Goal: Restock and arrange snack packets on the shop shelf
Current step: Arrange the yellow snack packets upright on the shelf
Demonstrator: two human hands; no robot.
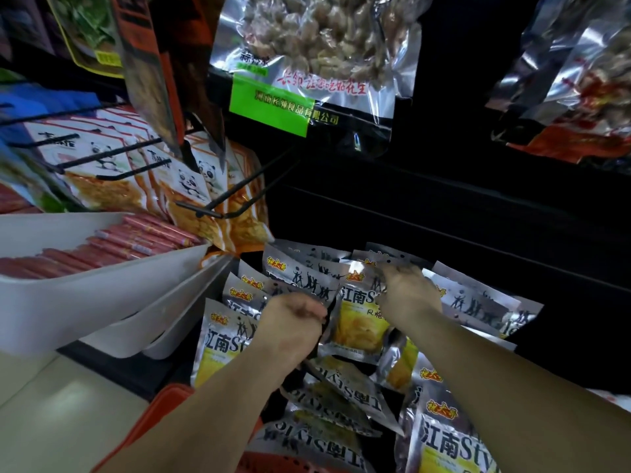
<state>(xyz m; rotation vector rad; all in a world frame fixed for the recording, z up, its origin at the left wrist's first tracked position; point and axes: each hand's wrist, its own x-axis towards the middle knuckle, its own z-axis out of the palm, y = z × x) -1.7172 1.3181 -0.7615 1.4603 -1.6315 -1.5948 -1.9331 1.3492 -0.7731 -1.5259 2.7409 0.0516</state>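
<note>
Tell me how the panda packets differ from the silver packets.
The panda packets hang on wire hooks; the silver packets lie overlapping in a loose pile. The panda packets are white and orange; the silver packets are foil with yellow panels. Both are flat pouches.

Both hands, left hand (293, 322) and right hand (408, 297), grip one upright silver-and-yellow foil snack packet (358, 322) among matching packets beside a white plastic bin (85, 295) of red sausages (112, 244).

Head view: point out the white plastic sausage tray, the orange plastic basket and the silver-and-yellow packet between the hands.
white plastic sausage tray (85, 302), head view, front wall.
orange plastic basket (164, 411), head view, rim.
silver-and-yellow packet (358, 326), head view, yellow panel.
</note>
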